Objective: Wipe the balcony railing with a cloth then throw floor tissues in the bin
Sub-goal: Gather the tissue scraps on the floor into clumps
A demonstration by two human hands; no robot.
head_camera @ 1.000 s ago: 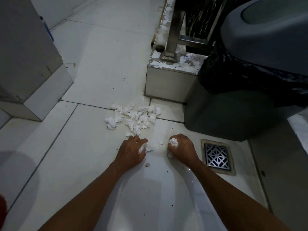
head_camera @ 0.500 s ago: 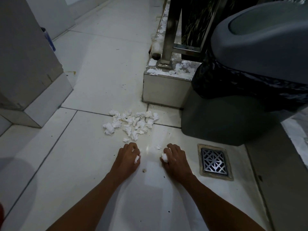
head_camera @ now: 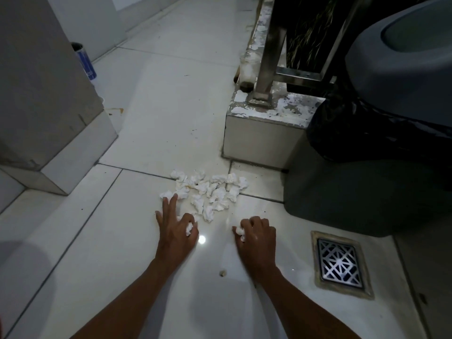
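Several crumpled white tissues [head_camera: 208, 189] lie in a pile on the white floor tiles. My left hand [head_camera: 175, 228] is at the pile's near left edge; thumb and curled fingers pinch a tissue wad [head_camera: 189, 227] while two fingers stretch out to the nearest tissue. My right hand [head_camera: 255, 237] rests on the floor to the right, fingers curled round another tissue wad [head_camera: 240, 232]. The grey bin [head_camera: 401, 69] with a black liner stands at the right, its swing lid closed. The metal railing post [head_camera: 270, 52] rises from a chipped ledge behind the pile.
A floor drain grate [head_camera: 340, 264] sits right of my right hand. A raised tiled ledge [head_camera: 259, 138] borders the pile at the back. A grey column base [head_camera: 56, 133] stands at the left, with a blue can [head_camera: 85, 62] behind it. A small scrap [head_camera: 222, 273] lies between my forearms.
Both hands have shifted forward toward the pile, each keeping its tissue wad. My left hand's fingers have stretched out to the pile's edge. The view has moved closer.
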